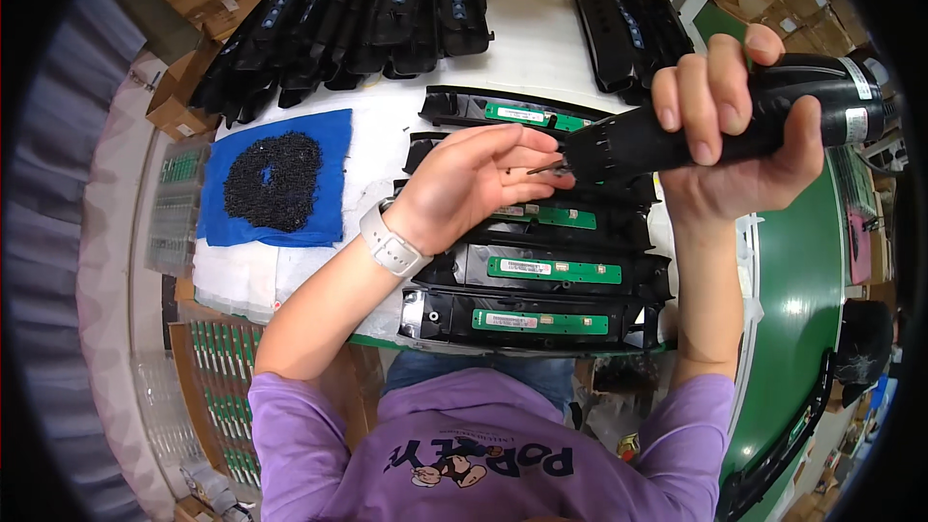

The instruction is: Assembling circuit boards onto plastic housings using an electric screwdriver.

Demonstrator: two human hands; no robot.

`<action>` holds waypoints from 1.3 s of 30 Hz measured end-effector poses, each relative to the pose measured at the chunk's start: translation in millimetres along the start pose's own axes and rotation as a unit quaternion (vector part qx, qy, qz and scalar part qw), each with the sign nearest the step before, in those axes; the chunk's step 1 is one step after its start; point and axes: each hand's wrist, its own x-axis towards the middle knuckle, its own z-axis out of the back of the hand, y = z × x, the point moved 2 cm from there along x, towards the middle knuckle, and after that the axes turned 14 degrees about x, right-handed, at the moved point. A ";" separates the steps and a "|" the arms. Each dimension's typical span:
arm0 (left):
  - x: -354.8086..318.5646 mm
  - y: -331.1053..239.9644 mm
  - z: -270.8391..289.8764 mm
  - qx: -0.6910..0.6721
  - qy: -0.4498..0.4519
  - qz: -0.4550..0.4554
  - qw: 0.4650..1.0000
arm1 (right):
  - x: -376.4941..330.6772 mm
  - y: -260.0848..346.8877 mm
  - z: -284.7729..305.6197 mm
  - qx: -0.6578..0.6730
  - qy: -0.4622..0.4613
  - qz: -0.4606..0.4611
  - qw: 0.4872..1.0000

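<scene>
Your right hand point(739, 126) is wrapped tight around a black electric screwdriver point(725, 126), held level above the right side of the white table point(541, 48). Your left hand point(474, 184) has its fingertips pinched together at the driver's tip, probably on a small screw, though it is too small to tell. Just beneath lie black plastic housings point(541, 275) with green circuit boards point(541, 321), stacked in a near row. To the left, a pile of black screws point(274, 179) sits on a blue cloth point(324, 140).
</scene>
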 end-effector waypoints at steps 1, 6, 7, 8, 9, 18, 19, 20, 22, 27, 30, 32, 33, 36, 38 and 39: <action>-2.0 -0.7 -5.3 0.025 0.016 -0.004 1.000 | -1.4 -2.9 0.0 0.000 -0.002 -0.001 1.000; -5.7 -3.7 -13.3 0.041 0.049 -0.014 0.998 | -7.0 -15.1 2.3 -0.019 0.015 -0.035 0.999; -6.7 -4.3 -11.3 0.075 0.039 0.005 0.996 | -6.9 -15.6 1.8 -0.016 0.015 -0.039 0.999; -7.9 -5.2 -9.2 0.109 0.028 0.024 0.993 | -5.4 -13.3 0.1 -0.022 0.007 -0.034 0.999; -9.1 -5.4 -7.2 0.109 0.028 0.023 0.993 | -4.5 -10.8 -0.3 -0.023 0.008 -0.034 0.999; -11.7 -1.6 3.1 0.207 0.004 0.009 0.978 | -0.7 10.4 -1.8 -0.022 -0.040 0.005 0.999; -12.2 -2.2 1.0 0.212 -0.001 0.004 0.977 | -1.2 9.9 -2.2 -0.024 -0.049 0.006 0.998; -12.6 -2.3 -0.2 0.216 -0.006 0.000 0.976 | -1.9 9.2 -2.3 -0.024 -0.050 0.007 0.998; -12.0 -2.2 -1.3 0.219 -0.006 -0.004 0.976 | -2.4 8.4 -2.1 -0.017 -0.049 -0.007 0.999; -11.9 -2.1 1.8 0.217 0.001 -0.040 0.975 | -3.3 4.1 -1.3 -0.024 -0.047 -0.015 0.999; -13.4 -4.6 2.4 0.222 -0.011 -0.031 0.975 | -2.1 0.0 -2.7 -0.036 -0.069 -0.012 0.997; -16.3 -7.5 3.7 0.252 0.003 -0.034 0.967 | -0.1 -4.4 -3.6 -0.044 -0.081 -0.006 0.996; -17.9 -6.8 5.6 0.252 0.003 -0.034 0.967 | 0.8 -7.5 -2.8 -0.017 -0.095 -0.015 0.995; -33.6 -17.0 15.9 0.495 -0.097 -0.150 0.850 | -1.6 -20.6 6.3 -0.038 -0.098 -0.053 0.993; -54.4 -39.4 26.3 0.660 -0.244 -0.244 0.667 | -3.2 -32.0 4.7 -0.107 -0.134 -0.017 0.985; -63.4 -46.4 39.4 0.719 -0.302 -0.228 0.583 | -6.1 -36.5 9.6 -0.131 -0.120 -0.014 0.984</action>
